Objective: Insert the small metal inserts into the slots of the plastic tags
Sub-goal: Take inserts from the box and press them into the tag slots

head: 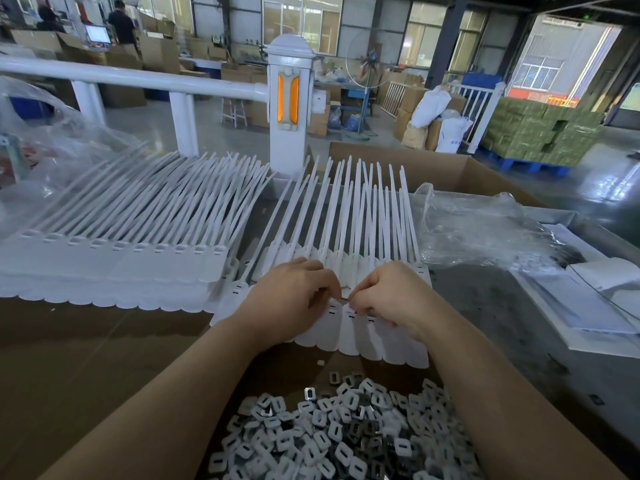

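Tags point(363, 337) pinched by curled left hand point(294, 299) and right hand point(384, 299)

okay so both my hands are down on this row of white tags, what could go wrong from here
The left hand and right hand cover the slots they work on, so an insert could go in crooked unseen. The forearms hang right over the pile of metal inserts; a sweep might scatter them. Pressing could shift the loose row of tags.
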Demonstrator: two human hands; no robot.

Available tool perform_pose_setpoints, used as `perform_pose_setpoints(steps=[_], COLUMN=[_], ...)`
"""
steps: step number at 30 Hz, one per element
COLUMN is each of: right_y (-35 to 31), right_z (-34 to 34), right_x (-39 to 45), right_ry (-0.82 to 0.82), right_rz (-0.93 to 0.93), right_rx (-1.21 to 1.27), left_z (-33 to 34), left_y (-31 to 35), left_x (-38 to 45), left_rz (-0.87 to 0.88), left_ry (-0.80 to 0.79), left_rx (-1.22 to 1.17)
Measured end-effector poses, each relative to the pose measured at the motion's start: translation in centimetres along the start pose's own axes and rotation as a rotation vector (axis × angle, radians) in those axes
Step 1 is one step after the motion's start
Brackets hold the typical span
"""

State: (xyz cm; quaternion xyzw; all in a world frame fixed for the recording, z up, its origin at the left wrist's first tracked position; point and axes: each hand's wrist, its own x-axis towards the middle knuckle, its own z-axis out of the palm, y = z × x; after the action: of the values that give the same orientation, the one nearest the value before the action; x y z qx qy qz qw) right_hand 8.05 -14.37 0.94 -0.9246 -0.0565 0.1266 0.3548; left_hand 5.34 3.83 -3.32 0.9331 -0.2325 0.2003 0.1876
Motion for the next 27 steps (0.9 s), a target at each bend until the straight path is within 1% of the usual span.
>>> perform_pose_setpoints(steps=[8, 19, 24, 27], right_y=[0.4, 0.1, 0.5, 0.7], right_z=[0.0, -1.0, -1.3, -1.4], right_x=[0.3, 0.2, 0.3, 0.2], right_ry=[-0.005, -0.101, -0.134, -0.151], right_rz=[0.005, 0.04, 0.009, -0.066], right_rx=[-0.048, -0.019, 0.028, 0.027], left_z=[0.1, -0.3, -0.4, -0.4], left_y=[-0.1, 0.0, 0.1, 0.1], left_x=[0.0, -0.1, -0.1, -0.1], left_rz=[0.02, 0.029, 0.03, 0.026], left_ry=[0.012, -0.027, -0.042, -0.039], left_rx=[-0.01, -0.043, -0.055, -0.061])
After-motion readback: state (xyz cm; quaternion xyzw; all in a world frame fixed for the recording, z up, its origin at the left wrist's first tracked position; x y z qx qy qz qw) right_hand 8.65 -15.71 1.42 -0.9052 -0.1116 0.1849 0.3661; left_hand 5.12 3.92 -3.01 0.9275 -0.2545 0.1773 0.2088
